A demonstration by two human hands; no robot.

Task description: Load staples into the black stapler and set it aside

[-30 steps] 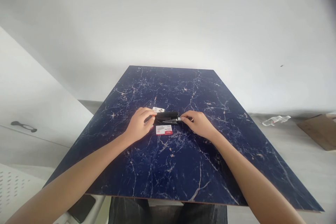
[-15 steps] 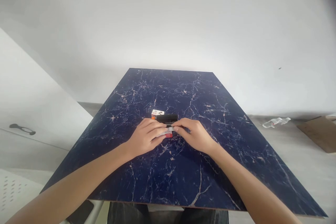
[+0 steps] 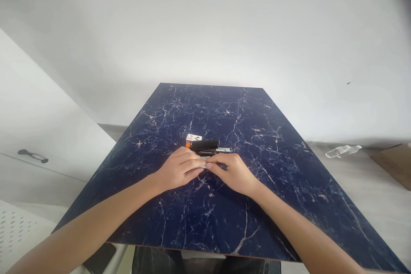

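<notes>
A small white box (image 3: 204,159) lies between my two hands, mostly covered by the fingers. My left hand (image 3: 180,168) is closed around its left side, with the fingertips pointing right. My right hand (image 3: 233,172) pinches at the box's right end, thumb and forefinger meeting the left fingertips. Just beyond the fingers lies a black stapler (image 3: 204,144). Its metal base sticks out to the right, and its lower left part is hidden behind my left hand. Behind the stapler's left end sits a white and orange box (image 3: 194,137).
The dark blue marbled table (image 3: 205,111) reaches back to a white wall. On the floor to the right are a clear plastic bottle (image 3: 342,151) and a cardboard box (image 3: 396,165). A white cabinet with a dark handle (image 3: 33,156) stands on the left.
My right hand has drawn slightly toward me, away from the stapler, uncovering its metal base. The box's red end, visible before, is now covered by my fingers. The view has shifted a little.
</notes>
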